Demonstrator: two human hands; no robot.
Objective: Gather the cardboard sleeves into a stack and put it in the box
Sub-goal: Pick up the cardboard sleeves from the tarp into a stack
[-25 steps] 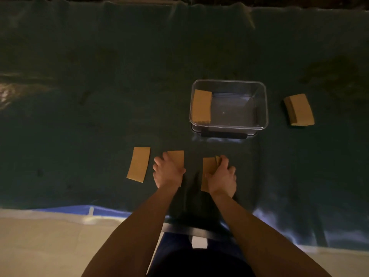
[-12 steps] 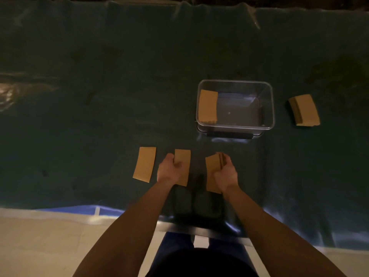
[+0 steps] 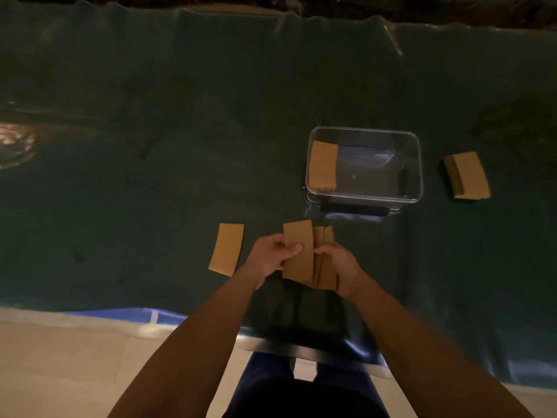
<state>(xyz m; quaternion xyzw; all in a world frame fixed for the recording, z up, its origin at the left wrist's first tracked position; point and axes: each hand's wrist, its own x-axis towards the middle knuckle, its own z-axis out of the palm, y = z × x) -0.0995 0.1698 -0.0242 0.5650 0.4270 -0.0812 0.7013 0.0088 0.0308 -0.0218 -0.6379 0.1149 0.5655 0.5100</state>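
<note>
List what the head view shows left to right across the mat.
Loose sleeve → left hand → held sleeves → right hand → box → sleeve stack.

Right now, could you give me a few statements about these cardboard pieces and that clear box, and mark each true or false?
1. Both the left hand and the right hand hold the gathered sleeves. True.
2. The clear box is empty. False: one sleeve in the box leans at its left wall.
3. A single loose sleeve lies left of the hands. True.
4. The separate stack lies left of the box. False: it lies to the right.
</note>
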